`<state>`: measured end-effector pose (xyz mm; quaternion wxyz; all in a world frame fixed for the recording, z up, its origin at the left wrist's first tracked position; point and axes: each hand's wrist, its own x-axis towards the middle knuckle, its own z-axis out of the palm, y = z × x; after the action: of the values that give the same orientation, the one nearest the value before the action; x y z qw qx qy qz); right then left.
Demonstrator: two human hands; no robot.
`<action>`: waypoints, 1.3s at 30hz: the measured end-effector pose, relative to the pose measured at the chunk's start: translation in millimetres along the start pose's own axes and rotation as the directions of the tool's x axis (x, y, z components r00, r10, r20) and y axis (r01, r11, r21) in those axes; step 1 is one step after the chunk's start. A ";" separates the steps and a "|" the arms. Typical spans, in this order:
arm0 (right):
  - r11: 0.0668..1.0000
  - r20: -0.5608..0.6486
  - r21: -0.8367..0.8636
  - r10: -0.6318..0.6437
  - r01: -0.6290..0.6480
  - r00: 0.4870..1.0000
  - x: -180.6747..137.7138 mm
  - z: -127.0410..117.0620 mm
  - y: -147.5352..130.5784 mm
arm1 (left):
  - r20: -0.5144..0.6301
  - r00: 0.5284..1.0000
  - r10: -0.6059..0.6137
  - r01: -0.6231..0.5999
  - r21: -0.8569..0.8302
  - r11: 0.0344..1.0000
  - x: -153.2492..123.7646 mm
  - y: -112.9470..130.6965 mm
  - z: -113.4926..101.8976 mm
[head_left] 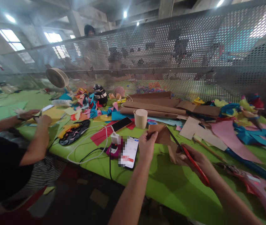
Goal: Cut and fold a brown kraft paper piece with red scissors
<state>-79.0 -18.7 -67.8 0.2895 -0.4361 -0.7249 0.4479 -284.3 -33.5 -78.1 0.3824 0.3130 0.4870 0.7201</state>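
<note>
My left hand [147,144] pinches a piece of brown cardboard [161,135] by its left edge, holding it just above the green table [168,184]. My right hand [195,160] grips red-handled scissors [194,165], whose dark blades [174,139] reach up and left into the cardboard. A loose flap of the brown card hangs down in front of my right fingers. Both hands are closed around what they hold.
A lit phone [129,152] lies left of my left hand, with a white charger and cables [115,137]. A tan cup [140,118], brown card sheets [155,106], coloured paper scraps and a pink sheet [231,139] cover the table. A person in black [8,156] works at the left. A perforated metal screen [194,53] stands behind.
</note>
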 end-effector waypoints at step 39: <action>0.999 -0.038 -0.030 -0.031 0.029 0.999 3.2 -8.4 29.5 | 0.030 0.980 -0.197 0.199 -0.178 0.964 -0.6 18.4 3.9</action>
<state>-62.6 -6.0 -90.6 0.3036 -0.4379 -0.7322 0.4243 -285.3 -36.5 -59.5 0.4822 0.2313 0.4462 0.7176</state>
